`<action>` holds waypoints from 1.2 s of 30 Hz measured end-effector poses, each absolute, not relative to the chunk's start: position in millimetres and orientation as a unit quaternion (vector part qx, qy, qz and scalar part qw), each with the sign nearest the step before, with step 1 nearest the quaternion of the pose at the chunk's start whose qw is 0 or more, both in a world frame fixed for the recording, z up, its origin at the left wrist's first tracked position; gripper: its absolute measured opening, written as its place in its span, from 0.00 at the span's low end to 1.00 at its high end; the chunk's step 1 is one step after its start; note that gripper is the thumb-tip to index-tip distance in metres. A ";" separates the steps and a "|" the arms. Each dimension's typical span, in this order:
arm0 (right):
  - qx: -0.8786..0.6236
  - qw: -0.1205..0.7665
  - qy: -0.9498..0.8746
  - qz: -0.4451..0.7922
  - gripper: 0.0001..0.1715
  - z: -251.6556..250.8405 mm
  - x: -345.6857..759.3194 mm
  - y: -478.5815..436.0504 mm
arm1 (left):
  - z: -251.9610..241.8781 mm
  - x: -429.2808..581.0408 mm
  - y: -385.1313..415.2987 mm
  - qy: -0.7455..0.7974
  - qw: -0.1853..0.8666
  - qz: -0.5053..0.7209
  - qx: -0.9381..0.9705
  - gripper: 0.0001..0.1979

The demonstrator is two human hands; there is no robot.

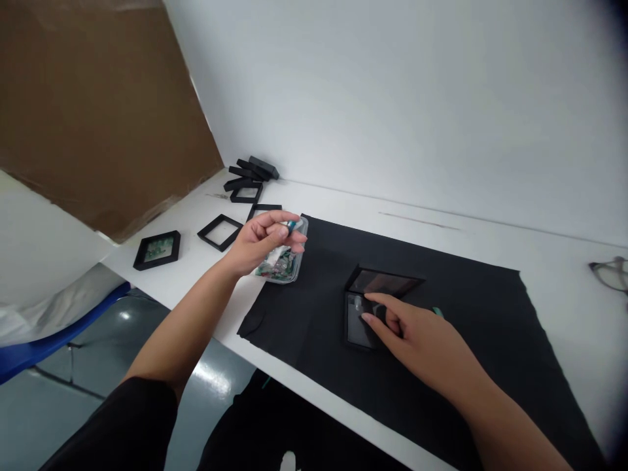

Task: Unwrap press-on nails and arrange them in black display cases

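Observation:
My left hand (267, 239) pinches a small shiny blue-teal piece (291, 226) between thumb and fingers; its exact kind is too small to tell. Just under that hand is a clear plastic tub (300, 258) holding green, clear and reddish bits and some white packaging. A black display frame (347, 327) lies hinged open on the black mat, with one half tilted up. Over its lower half reaches my right hand (407, 327), thumb and index finger stretched out with a gap between them. Beside those fingertips, a small pale piece (358, 303) shows on the clear film.
The black mat (461, 301) covers much of the white table. At left lie a frame with green bits (157, 249) and a black frame (209, 243). Several more black frames (252, 169) pile up by the wall. Glasses (611, 273) rest at far right. Behind my right hand, a green bit (437, 311) peeks out.

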State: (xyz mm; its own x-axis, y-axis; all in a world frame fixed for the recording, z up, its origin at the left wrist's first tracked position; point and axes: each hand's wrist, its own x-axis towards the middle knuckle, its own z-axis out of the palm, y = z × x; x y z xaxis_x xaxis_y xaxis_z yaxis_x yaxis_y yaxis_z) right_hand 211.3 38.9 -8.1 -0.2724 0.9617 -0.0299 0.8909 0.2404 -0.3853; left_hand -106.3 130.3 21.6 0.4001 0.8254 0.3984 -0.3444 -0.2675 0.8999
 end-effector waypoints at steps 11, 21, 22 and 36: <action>-0.598 0.097 -0.771 0.196 0.25 -6.8 211.9 41.0 | 23.0 -107.2 128.8 0.290 0.533 0.503 0.616 0.18; -0.600 0.091 -0.769 0.201 0.26 -6.2 212.4 40.4 | 21.8 -113.2 129.5 0.321 0.361 0.599 0.639 0.10; -0.600 0.092 -0.769 0.201 0.25 -6.2 212.1 40.6 | 22.1 -110.1 126.2 0.318 0.339 0.600 0.651 0.09; -0.508 0.378 -0.748 0.200 0.14 6.6 202.7 25.6 | 58.6 -60.5 48.9 0.149 -0.159 0.545 0.809 0.10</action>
State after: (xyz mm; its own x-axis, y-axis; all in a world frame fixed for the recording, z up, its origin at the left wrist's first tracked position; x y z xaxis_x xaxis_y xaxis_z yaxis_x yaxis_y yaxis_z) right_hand 202.7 25.6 6.6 -0.1985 0.9106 0.3625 0.6087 0.4044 -0.6826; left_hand -60.5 48.9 58.6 0.3610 0.0677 0.9301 0.4149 -0.9049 -0.0951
